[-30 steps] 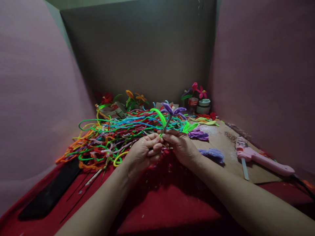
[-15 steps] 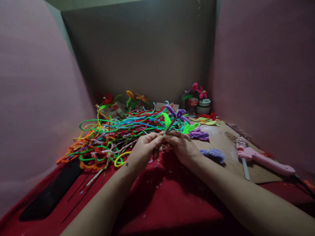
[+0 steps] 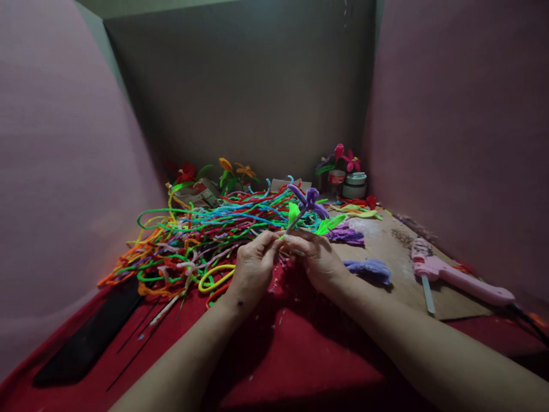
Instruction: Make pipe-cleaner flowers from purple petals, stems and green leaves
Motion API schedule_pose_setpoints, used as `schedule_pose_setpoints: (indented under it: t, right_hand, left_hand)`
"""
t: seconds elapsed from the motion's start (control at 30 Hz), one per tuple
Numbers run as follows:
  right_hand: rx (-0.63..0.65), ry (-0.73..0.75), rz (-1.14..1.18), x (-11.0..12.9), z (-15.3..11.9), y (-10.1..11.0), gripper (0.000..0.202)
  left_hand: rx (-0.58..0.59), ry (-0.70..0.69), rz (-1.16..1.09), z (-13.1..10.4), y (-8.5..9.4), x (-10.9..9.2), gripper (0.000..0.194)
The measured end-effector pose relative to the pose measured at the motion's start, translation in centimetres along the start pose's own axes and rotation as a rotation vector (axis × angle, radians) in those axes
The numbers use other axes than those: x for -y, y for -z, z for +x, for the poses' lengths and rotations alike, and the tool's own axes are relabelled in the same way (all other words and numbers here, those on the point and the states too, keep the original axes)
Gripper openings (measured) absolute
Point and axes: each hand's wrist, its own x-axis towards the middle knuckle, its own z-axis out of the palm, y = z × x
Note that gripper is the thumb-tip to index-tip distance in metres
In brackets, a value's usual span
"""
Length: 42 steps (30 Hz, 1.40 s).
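Observation:
Both hands meet in front of me around a purple pipe-cleaner flower (image 3: 311, 198), which leans up and to the right with a bright green leaf (image 3: 293, 213) beside its stem. My left hand (image 3: 256, 260) is closed, thumb and fingers pinching the lower stem. Opposite it, my right hand (image 3: 315, 257) pinches the same stem from the right, its fingertips against the left ones. Just behind the right hand lie another green leaf (image 3: 331, 224) and a purple pipe-cleaner bundle (image 3: 346, 234). The lower end of the stem is hidden by the fingers.
A tangled heap of coloured pipe cleaners (image 3: 223, 217) spreads behind and left. A pink glue gun (image 3: 461, 280) lies on cardboard (image 3: 403, 269) at right, near a blue-violet bundle (image 3: 371, 270). A black flat object (image 3: 86, 340) is at front left. Finished-looking flowers (image 3: 245, 170) and a jar (image 3: 354, 185) stand behind.
The flower has turned slightly in my fingers, and the green leaf now shows narrower. My left wrist has shifted a little right, uncovering more of the yellow loop.

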Motion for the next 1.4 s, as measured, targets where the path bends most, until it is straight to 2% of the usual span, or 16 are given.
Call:
schedule_pose_setpoints:
  t: [0.13,0.33,0.47,0.67,0.77,0.83,0.93,1.0,1.1,1.17,1.23,1.4]
  right_hand:
    - [0.075,0.035,0.015,0.5,0.0,-0.2,0.016]
    - [0.12,0.054,0.047,0.6,0.1,-0.1,0.011]
    - [0.147,0.045,0.058,0.5,0.2,0.0,0.011]
    - [0.145,0.044,0.056,0.3,0.4,0.3,0.018]
    - [0.101,0.057,0.069,0.4,0.3,0.3,0.014]
    - [0.063,0.042,0.084,0.5,0.2,0.2,0.011]
    - [-0.007,0.006,0.07,0.5,0.2,0.1,0.01]
    - [-0.026,0.017,0.042,0.4,0.1,0.0,0.01]
    - [-0.001,0.077,-0.02,0.5,0.0,-0.1,0.01]
    - [0.008,0.104,-0.069,0.6,-0.1,-0.1,0.011]
    - [0.015,0.124,-0.113,0.8,-0.2,-0.2,0.014]
    - [0.057,0.103,-0.163,1.0,-0.3,-0.3,0.015]
  left_hand:
    - [0.077,0.244,-0.366,0.3,0.1,-0.6,0.021]
    - [0.199,0.404,-0.738,0.6,0.5,-0.4,0.02]
    - [0.325,0.463,-0.872,0.7,0.9,0.1,0.013]
    - [0.422,0.492,-0.92,1.0,1.2,0.2,0.016]
    - [0.436,0.449,-0.796,0.9,1.1,-0.2,0.016]
    - [0.36,0.34,-0.539,0.6,0.7,-0.3,0.02]
    - [0.138,0.008,0.079,-0.1,0.1,0.0,0.017]
    - [0.033,-0.203,0.456,-0.4,-0.2,0.5,0.013]
    - [0.021,-0.363,0.757,-0.6,-0.3,1.3,0.019]
    - [0.035,-0.403,0.784,-0.5,-0.1,1.5,0.021]
    - [0.029,-0.385,0.724,-0.3,0.1,1.5,0.021]
    - [0.011,-0.18,0.389,0.1,0.4,0.8,0.019]
